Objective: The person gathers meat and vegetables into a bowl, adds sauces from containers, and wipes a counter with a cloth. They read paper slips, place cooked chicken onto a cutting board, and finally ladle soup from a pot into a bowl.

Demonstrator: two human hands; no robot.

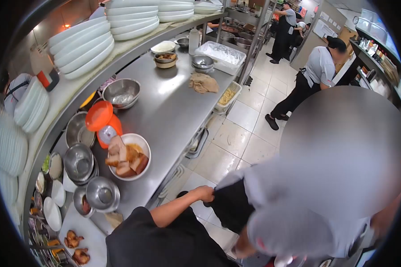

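My left hand [204,193] reaches out from a short black sleeve, past the edge of the steel counter [173,111]. Its fingers are curled closed against the dark cloth [229,200] at a co-worker's waist; whether they grip that cloth, I cannot make out. My right hand does not show. On the counter to the left, a white bowl [148,153] holds chunks of cooked meat [125,156]. Beside it stands an orange kitchen scale [107,133] with a round dial.
A co-worker [294,218] in a light shirt stands close on my right, blurred. Steel bowls [103,193] and a white board [91,240] with browned meat pieces fill the near counter. Stacked white plates [84,49] line the shelf above. Another person [318,66] stands farther along the tiled aisle.
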